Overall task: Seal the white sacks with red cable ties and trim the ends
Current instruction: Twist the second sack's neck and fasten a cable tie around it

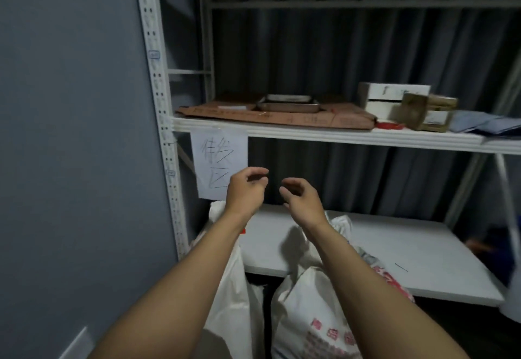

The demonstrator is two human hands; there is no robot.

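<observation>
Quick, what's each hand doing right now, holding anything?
Left hand: open, loosely curled, nothing visible in it.
Right hand: open, loosely curled, nothing visible in it.

Right sack (307, 316) in front of me: white, rows of red printed characters. Left sack (234, 288): plain white. Cable ties (390, 126) on shelf: red. Cardboard sheet (282, 117): brown, faint red print. Metal tray (287, 104): dull silver-grey. Paper sign (217, 158): white, dark handwritten strokes. Rack upright (158, 90): white, rows of punched holes. Lower shelf board (366, 240): white. Box (392, 99): white, dark smudges. Wall (70, 104): grey-blue. Curtain (338, 62): dark grey, vertical folds.
</observation>
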